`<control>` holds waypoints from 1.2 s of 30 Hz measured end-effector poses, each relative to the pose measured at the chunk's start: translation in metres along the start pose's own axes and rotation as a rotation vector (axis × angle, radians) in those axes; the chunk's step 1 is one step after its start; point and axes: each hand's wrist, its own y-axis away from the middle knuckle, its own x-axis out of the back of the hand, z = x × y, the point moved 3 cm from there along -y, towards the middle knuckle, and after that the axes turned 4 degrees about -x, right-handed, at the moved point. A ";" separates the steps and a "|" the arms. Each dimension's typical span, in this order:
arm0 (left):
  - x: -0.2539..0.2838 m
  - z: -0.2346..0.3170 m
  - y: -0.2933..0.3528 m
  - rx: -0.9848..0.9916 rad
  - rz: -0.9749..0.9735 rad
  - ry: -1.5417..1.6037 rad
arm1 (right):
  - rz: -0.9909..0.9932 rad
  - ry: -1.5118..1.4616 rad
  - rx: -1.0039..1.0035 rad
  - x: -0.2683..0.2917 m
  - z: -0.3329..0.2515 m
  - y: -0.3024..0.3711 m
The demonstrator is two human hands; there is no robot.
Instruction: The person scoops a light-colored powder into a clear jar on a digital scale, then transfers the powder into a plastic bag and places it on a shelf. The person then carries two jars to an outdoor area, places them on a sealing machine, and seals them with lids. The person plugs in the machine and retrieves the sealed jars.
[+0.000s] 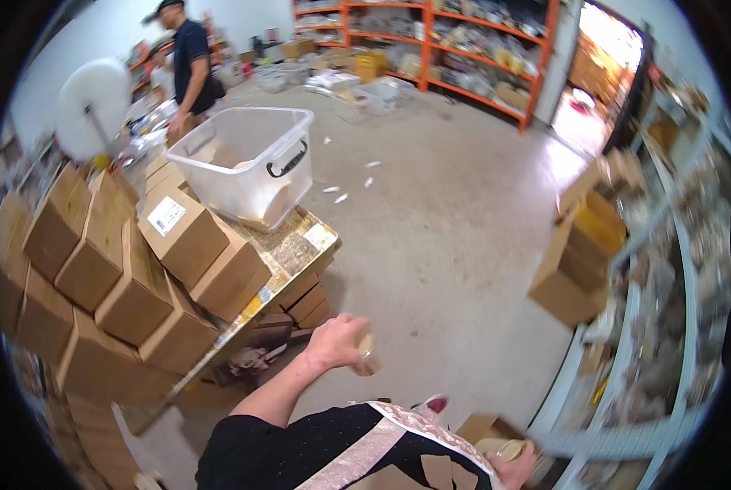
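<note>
Left hand [338,341], fingers wrapped round a tan roll [368,356], tape by the look of it, out past the worktop [290,255] edge over bare floor [447,245]: a loose grip could drop it. Right hand [514,467] low down, fingers apparently around a second round piece [511,450], exact grip unclear. The clear bin [235,196] sits near the worktop's corner; a bump might tip it. Cartons [134,290] crowd the left edge. Beyond, orange shelving [486,63], a bright doorway [582,122], a co-worker [190,69].
</note>
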 end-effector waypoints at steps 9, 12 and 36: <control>0.014 0.051 -0.123 0.432 0.231 0.039 | -0.077 0.010 0.488 0.040 -0.144 -0.350; 0.002 0.050 -0.171 0.568 0.299 0.038 | -0.214 -0.025 0.557 0.040 -0.231 -0.437; 0.081 0.168 -0.943 0.444 0.161 -0.008 | -0.074 -0.148 0.304 -0.022 -0.466 -1.050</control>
